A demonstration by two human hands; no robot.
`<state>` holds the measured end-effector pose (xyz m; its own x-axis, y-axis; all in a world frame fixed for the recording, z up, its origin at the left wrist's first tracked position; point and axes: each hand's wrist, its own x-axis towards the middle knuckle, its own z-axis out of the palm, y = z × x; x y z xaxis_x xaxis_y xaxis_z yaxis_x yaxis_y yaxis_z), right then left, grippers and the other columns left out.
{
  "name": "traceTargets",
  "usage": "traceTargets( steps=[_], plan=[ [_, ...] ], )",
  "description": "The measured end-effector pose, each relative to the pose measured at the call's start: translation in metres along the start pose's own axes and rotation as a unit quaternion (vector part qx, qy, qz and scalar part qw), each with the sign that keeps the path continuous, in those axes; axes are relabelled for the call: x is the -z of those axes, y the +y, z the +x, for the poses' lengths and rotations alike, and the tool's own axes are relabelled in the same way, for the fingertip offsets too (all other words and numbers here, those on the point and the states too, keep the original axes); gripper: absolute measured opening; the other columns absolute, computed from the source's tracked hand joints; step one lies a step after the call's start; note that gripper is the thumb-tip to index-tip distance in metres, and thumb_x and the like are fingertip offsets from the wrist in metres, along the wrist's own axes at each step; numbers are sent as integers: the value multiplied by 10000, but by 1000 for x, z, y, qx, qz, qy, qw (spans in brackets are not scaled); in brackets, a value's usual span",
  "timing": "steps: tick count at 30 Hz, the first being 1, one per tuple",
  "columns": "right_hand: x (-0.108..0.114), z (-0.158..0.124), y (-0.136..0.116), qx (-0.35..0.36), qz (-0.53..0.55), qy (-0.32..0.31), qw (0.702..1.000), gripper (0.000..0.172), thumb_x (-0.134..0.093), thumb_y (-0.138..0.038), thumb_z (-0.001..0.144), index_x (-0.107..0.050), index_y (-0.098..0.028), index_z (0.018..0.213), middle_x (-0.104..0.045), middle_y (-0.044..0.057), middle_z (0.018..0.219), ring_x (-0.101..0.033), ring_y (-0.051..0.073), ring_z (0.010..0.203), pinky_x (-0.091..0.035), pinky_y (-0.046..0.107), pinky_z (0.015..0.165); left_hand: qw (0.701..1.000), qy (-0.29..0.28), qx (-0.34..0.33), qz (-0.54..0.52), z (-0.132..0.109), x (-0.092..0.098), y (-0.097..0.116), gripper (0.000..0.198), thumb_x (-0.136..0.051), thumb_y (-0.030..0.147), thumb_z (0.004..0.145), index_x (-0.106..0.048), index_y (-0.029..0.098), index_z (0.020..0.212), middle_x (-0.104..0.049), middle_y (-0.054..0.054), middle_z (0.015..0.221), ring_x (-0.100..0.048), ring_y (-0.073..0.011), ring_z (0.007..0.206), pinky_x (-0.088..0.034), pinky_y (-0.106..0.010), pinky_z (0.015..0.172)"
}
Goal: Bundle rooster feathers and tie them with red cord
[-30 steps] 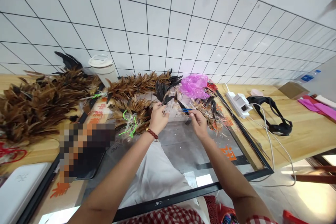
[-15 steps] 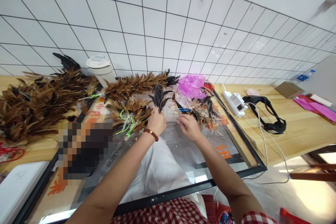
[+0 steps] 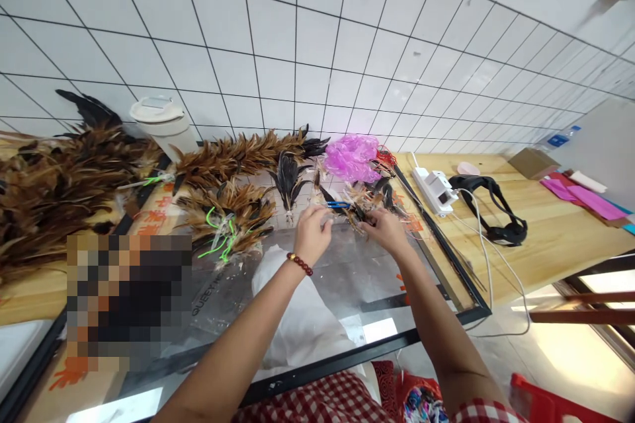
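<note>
My left hand [image 3: 312, 236], with a red bead bracelet [image 3: 299, 263] at the wrist, is over the glass, loosely curled with thumb and fingers apart and nothing visible in it. Just beyond its fingertips lies a thin blue tool [image 3: 338, 205], too small to name surely. My right hand [image 3: 385, 231] is at the near edge of a pile of loose feathers [image 3: 370, 197], fingertips pinched on a dark feather. A tied bunch of black feathers [image 3: 286, 182] lies beyond my left hand. Left of it is a brown feather bundle [image 3: 231, 215] with bright green ties.
Behind lies a long brown feather strip [image 3: 243, 157] beside a pink plastic bag [image 3: 352, 157]. A white lidded container [image 3: 163, 125] stands by the tiled wall. At right are a power strip [image 3: 435, 192], its cable and a black strap [image 3: 491, 208]. A large brown feather heap [image 3: 69, 185] fills the left.
My left hand has let go of the black feather bunch, which now lies on the glass, and has moved right. My right hand has reached into the loose feathers. The view has shifted slightly.
</note>
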<state>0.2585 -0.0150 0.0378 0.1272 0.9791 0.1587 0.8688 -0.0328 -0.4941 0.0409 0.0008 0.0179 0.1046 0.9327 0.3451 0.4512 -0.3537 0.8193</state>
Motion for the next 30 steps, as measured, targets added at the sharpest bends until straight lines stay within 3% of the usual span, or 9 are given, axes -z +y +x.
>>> traceTargets(
  steps=[2,5,7,9,12,15,21,24,30],
  plan=[
    [-6,-2,-6,-4,62,-26,998,257,-593,-424,742,-652,-176,708,-590,25,689,-507,145,642,-334,246,584,981,-29,108,-157,4,-19,2,160,-589,164,755,-714,160,856,-716,-93,864,-658,-181,751,-535,-358,766],
    [-4,-3,-9,-40,225,-104,968,343,-560,-500,758,-554,-179,639,-463,-35,534,-400,106,510,-309,234,524,925,-44,192,-326,10,-34,2,142,-627,198,721,-713,135,814,-715,-71,744,-629,-134,614,-513,-267,605],
    [5,-4,-9,-31,260,-172,950,370,-581,-520,742,-527,-179,608,-429,-51,497,-370,93,477,-296,227,502,902,-12,203,-380,17,-34,0,162,-656,223,696,-712,131,816,-714,-66,742,-619,-119,606,-492,-237,575],
    [15,-1,-11,4,203,-217,955,306,-624,-455,724,-582,-170,622,-500,-36,520,-425,100,493,-309,225,511,893,58,201,-398,25,-29,-5,185,-673,252,687,-708,129,821,-710,-61,743,-603,-105,591,-478,-226,570],
    [24,17,-23,26,69,-141,987,193,-601,-346,763,-700,-180,775,-660,15,676,-568,144,618,-374,236,582,889,178,185,-379,36,-22,-18,203,-668,280,702,-698,133,838,-700,-49,753,-562,-84,562,-451,-212,555],
    [9,50,-47,35,-7,-41,999,232,-526,-287,821,-725,-200,905,-727,51,843,-643,181,789,-424,252,691,885,227,180,-364,42,-19,-29,204,-656,290,718,-689,134,845,-690,-42,743,-543,-81,558,-434,-205,544],
    [-58,98,-85,5,-156,-114,981,244,-568,-281,769,-722,-185,932,-719,126,966,-652,240,898,-448,296,742,890,228,169,-357,47,-15,-33,222,-658,312,730,-692,142,868,-689,-45,741,-567,-96,581,-455,-220,571],
    [-61,103,-79,27,-113,-137,984,188,-535,-193,752,-695,-158,844,-707,107,861,-632,198,798,-431,271,702,883,234,175,-366,49,-12,-35,216,-651,309,734,-690,141,865,-692,-50,749,-574,-100,584,-463,-226,573],
    [-12,85,-50,111,126,-72,983,173,-504,-222,757,-614,-171,880,-636,15,762,-560,141,692,-430,260,685,893,230,167,-348,49,-16,-34,213,-626,306,763,-691,142,882,-702,-64,785,-590,-112,613,-486,-244,604]
  ],
)
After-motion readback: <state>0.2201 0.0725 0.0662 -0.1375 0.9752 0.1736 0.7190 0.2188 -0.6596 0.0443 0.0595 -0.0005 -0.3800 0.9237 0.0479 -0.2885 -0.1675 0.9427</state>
